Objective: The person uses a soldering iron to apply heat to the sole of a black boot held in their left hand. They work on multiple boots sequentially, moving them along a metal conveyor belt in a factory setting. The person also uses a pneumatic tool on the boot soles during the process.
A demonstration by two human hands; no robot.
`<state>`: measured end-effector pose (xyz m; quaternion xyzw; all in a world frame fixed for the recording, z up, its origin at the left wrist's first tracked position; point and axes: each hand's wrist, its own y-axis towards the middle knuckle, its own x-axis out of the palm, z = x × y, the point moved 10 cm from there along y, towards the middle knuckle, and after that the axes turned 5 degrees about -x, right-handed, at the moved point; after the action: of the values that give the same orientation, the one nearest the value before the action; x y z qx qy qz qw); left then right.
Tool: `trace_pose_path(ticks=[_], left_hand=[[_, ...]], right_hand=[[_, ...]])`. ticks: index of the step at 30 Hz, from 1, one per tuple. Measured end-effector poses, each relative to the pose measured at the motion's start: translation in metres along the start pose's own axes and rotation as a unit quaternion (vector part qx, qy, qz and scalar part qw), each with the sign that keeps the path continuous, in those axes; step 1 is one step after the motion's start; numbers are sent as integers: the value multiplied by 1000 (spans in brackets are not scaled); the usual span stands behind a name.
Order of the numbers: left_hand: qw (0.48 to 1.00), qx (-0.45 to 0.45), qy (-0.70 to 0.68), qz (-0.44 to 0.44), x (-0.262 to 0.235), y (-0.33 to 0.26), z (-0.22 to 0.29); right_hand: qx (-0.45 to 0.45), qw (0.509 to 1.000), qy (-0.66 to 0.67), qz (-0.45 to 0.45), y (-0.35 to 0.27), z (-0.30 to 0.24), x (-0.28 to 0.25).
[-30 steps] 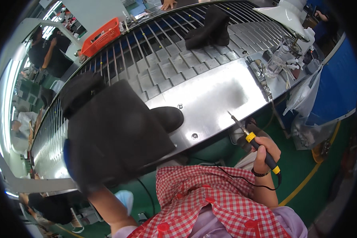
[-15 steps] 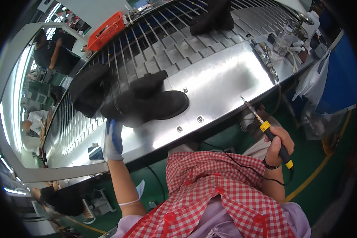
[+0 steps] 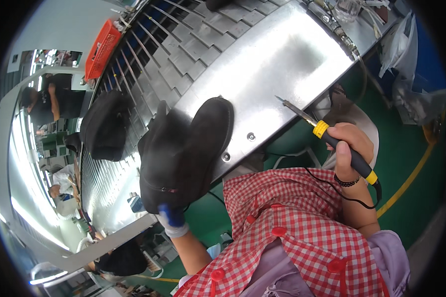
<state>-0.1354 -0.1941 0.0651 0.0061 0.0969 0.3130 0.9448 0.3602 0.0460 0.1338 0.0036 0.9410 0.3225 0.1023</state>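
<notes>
Black boot (image 3: pixel 183 158), tilted over the near edge of a metal worktable (image 3: pixel 257 99), is gripped at its near end by the gloved left hand (image 3: pixel 173 220), fingertips hidden. A soldering iron (image 3: pixel 323 131) is clenched in the bare right hand (image 3: pixel 358 141); by a stray swing, the boot could be scorched if the tip is hot, or the cord (image 3: pixel 378 194) snagged.

A shiny metal counter (image 3: pixel 262 84) runs slantwise from the upper right to the lower left of the frame, with round screws (image 3: pixel 251 136) set in its near side. Along its far side lies a conveyor of metal slats (image 3: pixel 183 67). A black boot (image 3: pixel 104 128) rests on the slats at left. At upper right lie a metal tool with a hose (image 3: pixel 332 27) and a clear jar (image 3: pixel 348 9). A small flat object (image 3: pixel 135 202), possibly a phone, lies at lower left.
</notes>
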Motion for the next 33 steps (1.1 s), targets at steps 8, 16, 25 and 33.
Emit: trace_pose_path(ticks=[8,16,25,33], left_hand=[[965,-121,-189,139,83,5,56],[924,-152,-320,142,91,13,50],[906,-154,-370,137,87,6,40],[907,-148,-354,175,83,-1,39]], right_hand=[[-46,998,-1,-32,12,7,26],[-44,998,13,-47,15,10,46],[-51,997,12,-64,18,2,61],[-40,996,35,-69,23,-3,76]])
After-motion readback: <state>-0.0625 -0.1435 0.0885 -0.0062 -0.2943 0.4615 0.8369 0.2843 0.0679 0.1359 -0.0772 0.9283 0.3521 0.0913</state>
